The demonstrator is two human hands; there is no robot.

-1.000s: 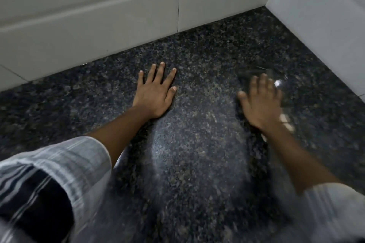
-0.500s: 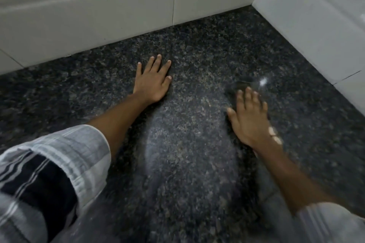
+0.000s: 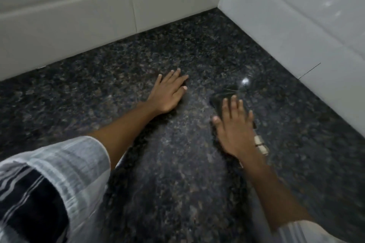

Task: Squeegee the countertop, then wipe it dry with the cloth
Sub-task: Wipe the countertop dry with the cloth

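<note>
The countertop (image 3: 118,89) is dark speckled granite that runs into a tiled corner. My left hand (image 3: 167,94) lies flat on it, fingers spread, holding nothing. To its right, my right hand (image 3: 235,130) presses palm-down with fingers apart on a dark cloth (image 3: 222,100). The cloth sticks out beyond the fingertips, and a tan checked piece (image 3: 260,145) shows beside the wrist. Most of the cloth is hidden under the hand. A wet glint (image 3: 245,81) shines just past the cloth. No squeegee is in view.
White tiled walls rise along the back (image 3: 79,16) and the right side (image 3: 296,25) and meet in a corner at the upper right. My striped sleeves fill the lower left (image 3: 49,183) and the lower right corner.
My right hand has slid the cloth toward me and closer to my left hand. The left hand stays flat on the counter. The view has shifted a little.
</note>
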